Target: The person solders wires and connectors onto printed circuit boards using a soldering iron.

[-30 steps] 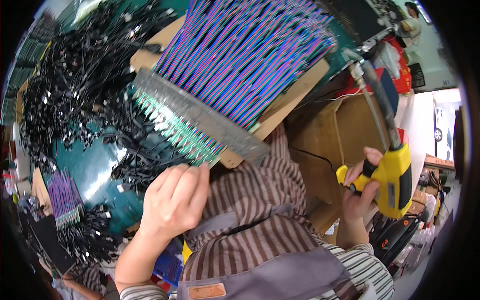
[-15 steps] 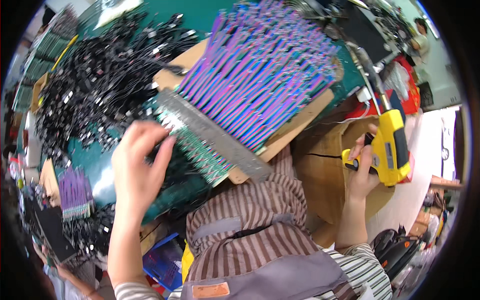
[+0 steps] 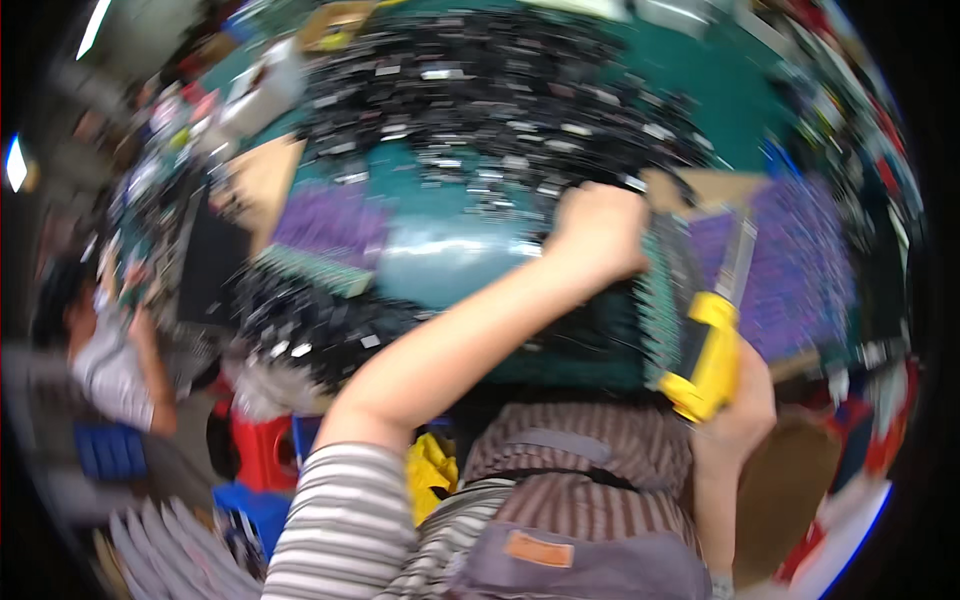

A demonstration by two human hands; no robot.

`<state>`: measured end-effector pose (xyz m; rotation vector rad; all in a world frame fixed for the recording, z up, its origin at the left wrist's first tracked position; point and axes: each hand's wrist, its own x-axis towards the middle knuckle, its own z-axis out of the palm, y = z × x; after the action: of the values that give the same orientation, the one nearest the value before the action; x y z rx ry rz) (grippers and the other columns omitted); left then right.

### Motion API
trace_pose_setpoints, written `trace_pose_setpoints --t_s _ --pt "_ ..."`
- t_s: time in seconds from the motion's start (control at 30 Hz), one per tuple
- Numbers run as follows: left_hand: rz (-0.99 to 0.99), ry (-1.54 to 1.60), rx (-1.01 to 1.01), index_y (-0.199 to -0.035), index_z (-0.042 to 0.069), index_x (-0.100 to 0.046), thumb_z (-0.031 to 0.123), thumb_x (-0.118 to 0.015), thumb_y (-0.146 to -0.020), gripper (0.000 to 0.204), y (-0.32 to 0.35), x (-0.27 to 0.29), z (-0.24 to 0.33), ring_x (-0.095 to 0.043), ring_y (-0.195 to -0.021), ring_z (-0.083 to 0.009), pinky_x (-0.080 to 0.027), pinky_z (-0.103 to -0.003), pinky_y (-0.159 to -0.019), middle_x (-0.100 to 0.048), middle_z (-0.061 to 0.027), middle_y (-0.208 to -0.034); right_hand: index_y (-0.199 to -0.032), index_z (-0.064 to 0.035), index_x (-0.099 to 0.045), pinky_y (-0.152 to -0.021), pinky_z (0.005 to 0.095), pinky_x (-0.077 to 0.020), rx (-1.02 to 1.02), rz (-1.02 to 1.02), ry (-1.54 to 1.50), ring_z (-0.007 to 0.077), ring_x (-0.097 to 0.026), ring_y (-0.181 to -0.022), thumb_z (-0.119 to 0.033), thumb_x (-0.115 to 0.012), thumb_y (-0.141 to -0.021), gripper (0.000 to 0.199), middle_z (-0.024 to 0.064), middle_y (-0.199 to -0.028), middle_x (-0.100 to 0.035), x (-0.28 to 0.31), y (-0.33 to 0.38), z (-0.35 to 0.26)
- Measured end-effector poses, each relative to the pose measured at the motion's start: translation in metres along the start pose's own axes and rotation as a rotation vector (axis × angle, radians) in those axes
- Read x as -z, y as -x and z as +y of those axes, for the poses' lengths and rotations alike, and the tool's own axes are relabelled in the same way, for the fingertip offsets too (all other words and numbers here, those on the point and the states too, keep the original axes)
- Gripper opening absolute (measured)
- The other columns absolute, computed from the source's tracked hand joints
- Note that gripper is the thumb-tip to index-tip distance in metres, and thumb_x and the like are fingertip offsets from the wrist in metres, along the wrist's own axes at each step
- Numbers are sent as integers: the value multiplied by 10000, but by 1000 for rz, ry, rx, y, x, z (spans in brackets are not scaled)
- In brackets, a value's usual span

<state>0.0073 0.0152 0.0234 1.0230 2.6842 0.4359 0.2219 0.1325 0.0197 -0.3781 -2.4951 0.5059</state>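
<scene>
My right hand (image 3: 745, 400) grips a yellow-and-black soldering gun (image 3: 708, 360). The gun's metal nozzle points away from me, over the purple ribbon wires (image 3: 795, 260). These wires lie side by side on a brown board. A row of small green circuit boards (image 3: 655, 300) runs along their left side, beside a grey metal bar (image 3: 683, 270). My left hand (image 3: 600, 230) is closed at the far end of that row; whatever its fingers hold is hidden. Motion blurs much of the view.
A big heap of black cables (image 3: 450, 100) covers the far part of the green table (image 3: 440, 250). Left of me lies a second bundle of purple wires (image 3: 325, 230), with more black cables (image 3: 300, 330) nearer. A person (image 3: 105, 350) works at far left.
My view has swung left. The soldering gun has come from out at the right to over the wires beside the circuit boards. My left hand's fingers have closed further.
</scene>
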Motion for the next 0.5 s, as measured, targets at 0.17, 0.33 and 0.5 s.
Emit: trace_pose_setpoints --t_s 0.17,0.33,0.5 --pt "11 51 2 -863 95 -764 423 -947 -453 556 -25 -13 6 -710 -891 -274 -515 -411 -819 -734 -113 -873 -1229 15 -553 -826 274 -476 -62 10 -265 133 -570 -855 -43 -754 -852 430 69 -979 -619 -5 19 45" --pt "171 151 -9 -840 74 -756 381 -940 -485 504 -6 26 6 -694 -821 -263 -477 -398 -821 -712 -105 -791 -1201 52 -513 -824 302 -519 -2 119 -158 180 -642 -876 46 -738 -846 420 139 -1026 -659 15 13 53" --pt "122 664 -112 -718 31 -642 222 -846 -708 280 50 70 -13 -601 -562 -151 -466 -325 -531 -621 -62 -614 -1108 65 -518 -811 339 -558 -109 326 -316 229 -681 -838 4 -825 -758 470 200 -1078 -677 9 4 39"
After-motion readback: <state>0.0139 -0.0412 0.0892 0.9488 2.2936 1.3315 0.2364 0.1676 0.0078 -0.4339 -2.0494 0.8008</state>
